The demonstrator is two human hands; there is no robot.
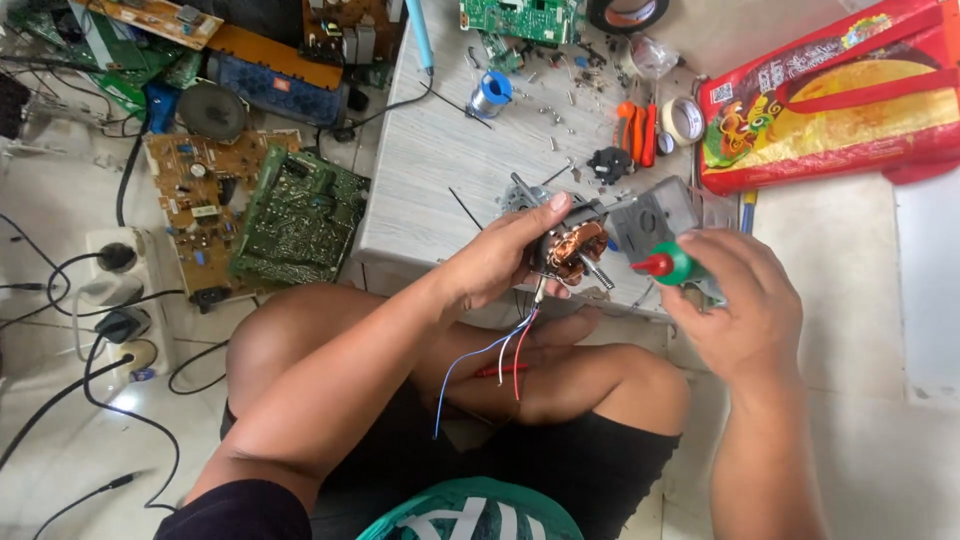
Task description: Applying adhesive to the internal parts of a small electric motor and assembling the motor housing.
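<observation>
A pale tiled floor is seen from above, with a low grey wood-grain board (440,170) across the upper middle of the frame. At centre, the left hand (500,262) is closed around a small electric motor with exposed copper windings and a steel shaft (572,250), held just above the board's near edge; red, white and blue wires (500,355) hang from it over the crossed legs. Just right of it, the right hand (745,310) is wrapped around a small green bottle with a red pointed nozzle (668,264), the tip aimed at the motor and close to it, not clearly touching. The step in hand is judged to be dosing the motor near its shaft; a steady nozzle and a gentle squeeze would be called for. Further out, orange-handled pliers (636,130), a tape roll (684,120) and a solder spool (490,93) lie on the board. A red and yellow bag (840,95) sits upper right, circuit boards (300,215) at left
</observation>
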